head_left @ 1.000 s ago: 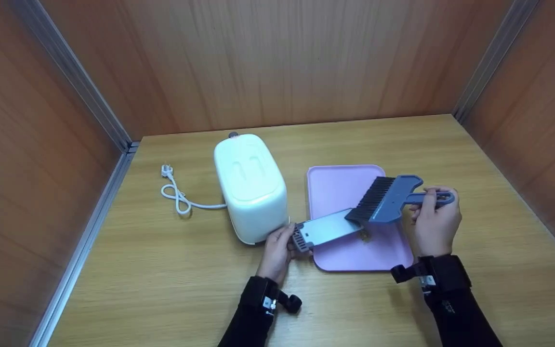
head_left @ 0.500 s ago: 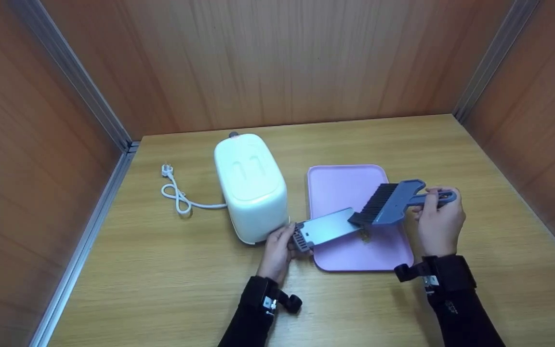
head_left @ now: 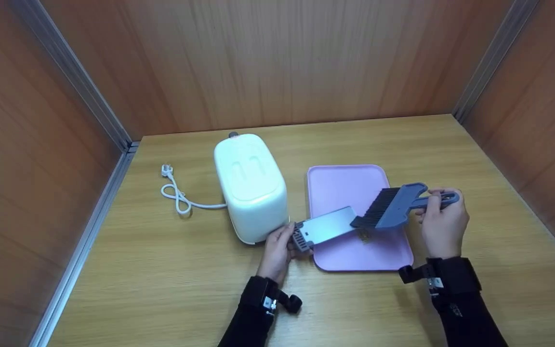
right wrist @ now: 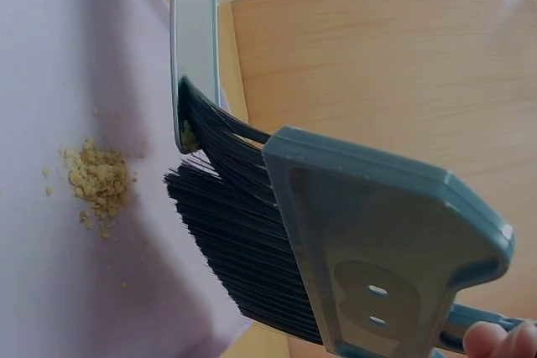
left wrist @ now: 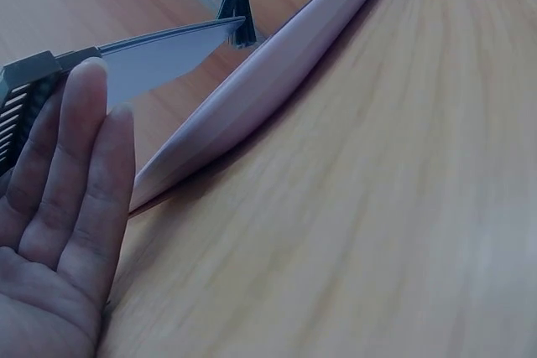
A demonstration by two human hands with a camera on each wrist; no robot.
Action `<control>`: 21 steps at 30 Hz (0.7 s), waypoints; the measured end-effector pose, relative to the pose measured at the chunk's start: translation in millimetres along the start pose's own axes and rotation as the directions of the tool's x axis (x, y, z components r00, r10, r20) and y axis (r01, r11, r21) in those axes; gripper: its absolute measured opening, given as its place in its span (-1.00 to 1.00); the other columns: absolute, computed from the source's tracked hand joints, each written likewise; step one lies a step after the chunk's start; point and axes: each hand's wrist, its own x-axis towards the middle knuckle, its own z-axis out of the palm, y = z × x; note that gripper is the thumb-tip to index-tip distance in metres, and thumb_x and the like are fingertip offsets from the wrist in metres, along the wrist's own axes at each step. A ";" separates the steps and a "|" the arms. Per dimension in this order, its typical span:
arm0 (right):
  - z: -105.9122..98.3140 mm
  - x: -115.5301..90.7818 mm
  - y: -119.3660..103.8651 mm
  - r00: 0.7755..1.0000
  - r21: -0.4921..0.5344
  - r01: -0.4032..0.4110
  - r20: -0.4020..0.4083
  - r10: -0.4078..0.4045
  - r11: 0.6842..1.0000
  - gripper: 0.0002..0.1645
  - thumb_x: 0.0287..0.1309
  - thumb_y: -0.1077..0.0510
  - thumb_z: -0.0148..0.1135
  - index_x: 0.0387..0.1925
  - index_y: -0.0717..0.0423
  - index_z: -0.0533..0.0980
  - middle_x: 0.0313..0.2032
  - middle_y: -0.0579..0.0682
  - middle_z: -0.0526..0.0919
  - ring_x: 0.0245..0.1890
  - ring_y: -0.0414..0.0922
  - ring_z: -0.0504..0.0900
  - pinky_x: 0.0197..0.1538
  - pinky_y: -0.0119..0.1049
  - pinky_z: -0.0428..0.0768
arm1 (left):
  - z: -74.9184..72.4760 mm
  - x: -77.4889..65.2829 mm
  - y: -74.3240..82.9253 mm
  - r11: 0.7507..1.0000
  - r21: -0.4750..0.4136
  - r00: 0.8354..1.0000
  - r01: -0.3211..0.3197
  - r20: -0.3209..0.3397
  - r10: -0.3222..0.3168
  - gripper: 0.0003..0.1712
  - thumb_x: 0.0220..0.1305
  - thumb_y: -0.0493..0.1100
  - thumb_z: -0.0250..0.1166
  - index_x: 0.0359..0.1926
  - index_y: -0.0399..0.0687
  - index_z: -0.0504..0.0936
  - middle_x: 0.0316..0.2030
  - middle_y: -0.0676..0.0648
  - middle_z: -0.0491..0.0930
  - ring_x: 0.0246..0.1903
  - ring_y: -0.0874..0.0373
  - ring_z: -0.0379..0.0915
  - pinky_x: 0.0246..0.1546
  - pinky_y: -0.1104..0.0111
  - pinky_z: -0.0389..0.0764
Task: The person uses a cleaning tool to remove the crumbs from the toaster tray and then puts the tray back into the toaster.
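My left hand [head_left: 276,250] pinches the slotted grey end of a flat silver crumb tray [head_left: 330,227], which slants over a pink tray [head_left: 345,185]. In the left wrist view the crumb tray [left wrist: 159,64] stands above the pink tray's edge. My right hand [head_left: 443,226] grips the handle of a blue-grey hand brush [head_left: 395,212]. Its black bristles [right wrist: 243,241] touch the crumb tray's far end, and some are bent over its rim in the right wrist view. Below, a small pile of yellowish crumbs [right wrist: 99,178] lies on the pink tray. The left thumb is partly hidden.
A white toaster-like appliance [head_left: 251,188] stands left of the pink tray, close to my left hand. Its white cord and plug [head_left: 176,195] lie on the wooden table [head_left: 162,289]. Wood-grain panels [head_left: 306,62] enclose the back and sides.
My right hand has drawn the brush a little right and toward me, its bristles sliding toward the crumb tray's far end. The left hand and crumb tray have hardly moved.
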 end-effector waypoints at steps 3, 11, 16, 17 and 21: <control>-2.0 0.6 0.4 1.000 -0.021 -0.014 0.009 0.014 1.000 -0.69 0.47 0.06 -0.15 -0.03 0.17 0.43 -0.46 0.04 0.60 -0.63 -0.22 0.59 -0.60 -0.46 0.57 | 0.0 -0.2 0.0 1.000 0.002 1.000 -0.002 -0.001 0.002 -0.52 0.53 -0.01 0.02 0.11 -0.39 0.50 -0.18 -0.24 0.70 -0.31 0.03 0.70 -0.24 0.14 0.76; -5.6 4.3 2.4 0.998 -0.046 -0.062 0.030 0.063 0.997 -0.72 0.47 0.06 -0.16 -0.04 0.11 0.42 -0.46 0.03 0.61 -0.63 -0.23 0.59 -0.62 -0.46 0.55 | -0.5 -0.8 0.1 1.000 -0.003 1.000 -0.003 -0.006 0.003 -0.51 0.53 0.00 0.01 0.11 -0.39 0.50 -0.19 -0.25 0.71 -0.31 0.02 0.71 -0.24 0.13 0.75; -6.7 4.1 3.6 0.997 -0.050 -0.068 0.026 0.070 0.996 -0.74 0.46 0.08 -0.15 -0.05 0.10 0.43 -0.45 0.03 0.60 -0.64 -0.23 0.59 -0.62 -0.46 0.54 | 0.4 -0.5 -0.6 1.000 0.001 1.000 -0.004 -0.013 0.004 -0.51 0.53 0.00 0.01 0.11 -0.38 0.49 -0.17 -0.26 0.70 -0.30 0.02 0.70 -0.24 0.13 0.75; -6.9 4.0 4.2 0.997 -0.052 -0.066 0.024 0.067 0.996 -0.74 0.46 0.08 -0.15 -0.04 0.10 0.43 -0.45 0.03 0.59 -0.64 -0.23 0.59 -0.62 -0.46 0.53 | 0.7 -0.5 -0.5 1.000 0.003 1.000 -0.003 -0.016 0.003 -0.51 0.53 0.00 0.01 0.12 -0.37 0.49 -0.16 -0.26 0.70 -0.29 0.01 0.70 -0.23 0.12 0.75; -7.5 3.0 5.7 0.998 -0.051 -0.062 0.020 0.063 0.997 -0.72 0.47 0.08 -0.15 -0.03 0.11 0.44 -0.46 0.03 0.59 -0.63 -0.21 0.59 -0.61 -0.47 0.53 | 1.8 -0.4 -0.4 1.000 0.010 0.999 0.004 -0.037 -0.004 -0.52 0.52 -0.01 0.03 0.13 -0.36 0.50 -0.12 -0.27 0.68 -0.27 -0.01 0.69 -0.22 0.12 0.75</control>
